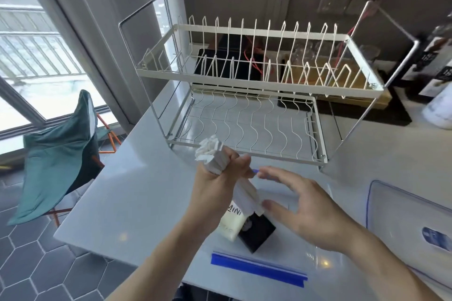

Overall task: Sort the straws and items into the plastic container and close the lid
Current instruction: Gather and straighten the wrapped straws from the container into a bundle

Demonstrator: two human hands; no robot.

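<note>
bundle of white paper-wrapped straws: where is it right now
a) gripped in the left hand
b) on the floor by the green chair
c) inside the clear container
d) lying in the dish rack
a: the left hand has its fingers curled round the bundle of white paper-wrapped straws, holding it up above the counter, while the right hand hovers open beside it.

The dish rack [244, 95] stands behind the left hand [217, 183] — packets [232, 225] on the counter [127, 193] lie below it, a zip bag [259, 269] nearer, a lid [411, 222] right of the right hand [308, 205].
</note>
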